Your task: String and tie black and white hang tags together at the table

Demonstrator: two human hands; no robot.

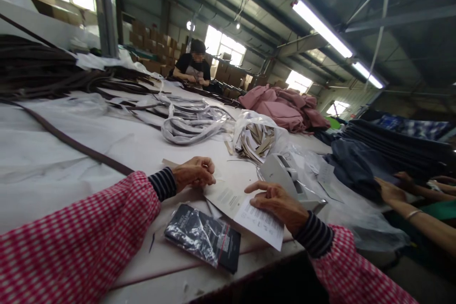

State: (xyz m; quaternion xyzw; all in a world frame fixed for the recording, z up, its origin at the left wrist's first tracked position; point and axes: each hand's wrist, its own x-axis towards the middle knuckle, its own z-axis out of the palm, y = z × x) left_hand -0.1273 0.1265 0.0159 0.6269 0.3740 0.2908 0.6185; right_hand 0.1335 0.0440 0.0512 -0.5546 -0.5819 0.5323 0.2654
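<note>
A printed paper leaflet [228,198], cream on one half and white on the other, lies unfolded between my hands. My right hand [280,203] is on its white half, index finger stretched out and the other fingers curled against the paper. My left hand [194,173] is closed in a pinch by the leaflet's upper left corner; what its fingertips hold, if anything, is too small to make out. Just below lies a stack of black printed cards [201,235], partly in a clear plastic sleeve. A grey-white device [280,173] stands beyond my right hand.
A clear bag of paper strips [256,140] and coiled grey trim [194,118] lie farther back. Dark strips [78,142] run along the left. Pink fabric [281,104] is piled behind. Another person's hand [390,192] touches dark fabric at right; a person [194,64] works across the table.
</note>
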